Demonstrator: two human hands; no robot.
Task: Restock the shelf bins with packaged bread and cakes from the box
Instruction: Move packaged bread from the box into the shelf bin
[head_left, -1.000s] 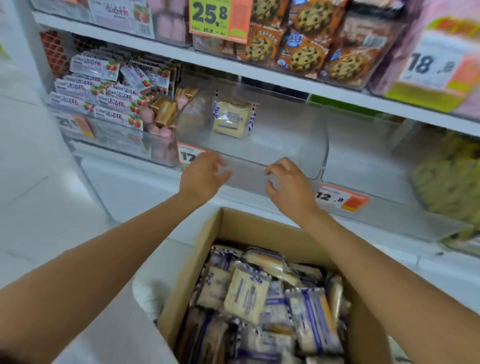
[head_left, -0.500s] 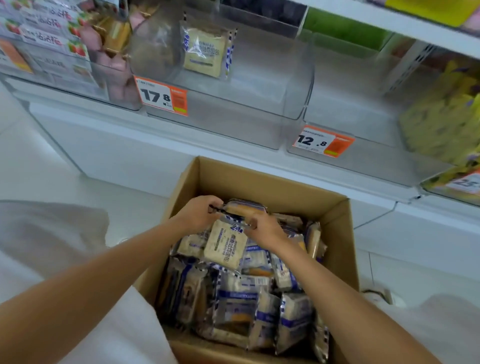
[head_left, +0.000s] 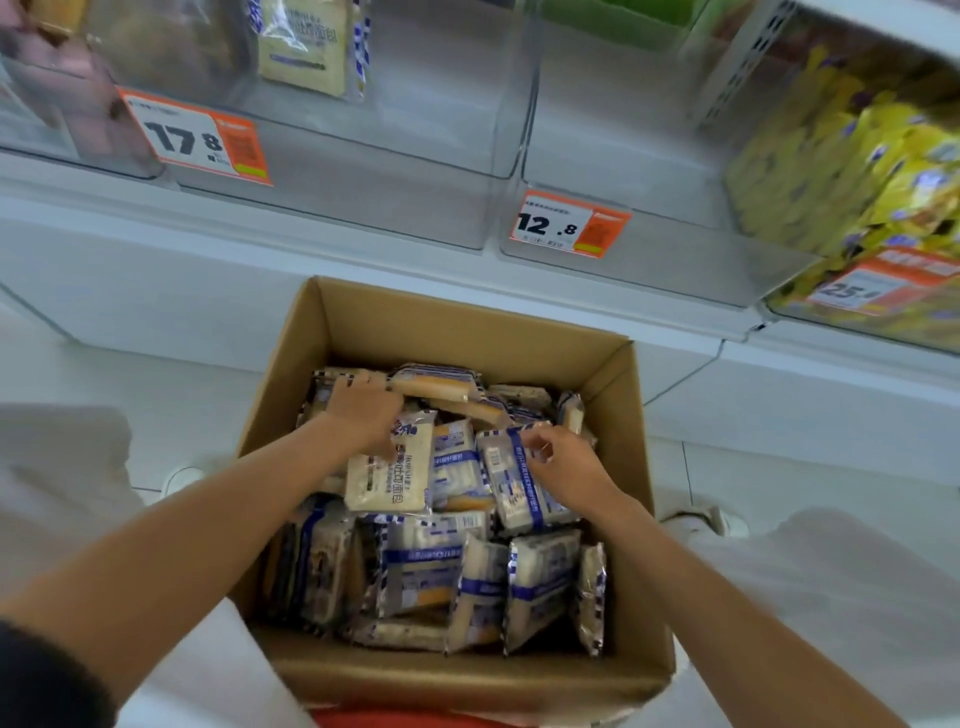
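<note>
Packs (head_left: 431, 566) of bread piled loose in the open box (head_left: 467, 332), on the near side of the shelf (head_left: 156, 249). Left hand (head_left: 363, 410) inside at the far left, curled over the far edge of a cream pack (head_left: 387, 478), thumb on its face. Right hand (head_left: 566, 460) just right of it, pinching the far edge of a striped pack (head_left: 524, 488). Above, a clear bin (head_left: 395, 171) with a 17.8 tag (head_left: 195, 137), holding one lone pack (head_left: 306, 47)

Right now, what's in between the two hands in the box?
In the head view, a blue-and-white bread packet lies between the left hand and the right hand, which pinches another packet.
</note>
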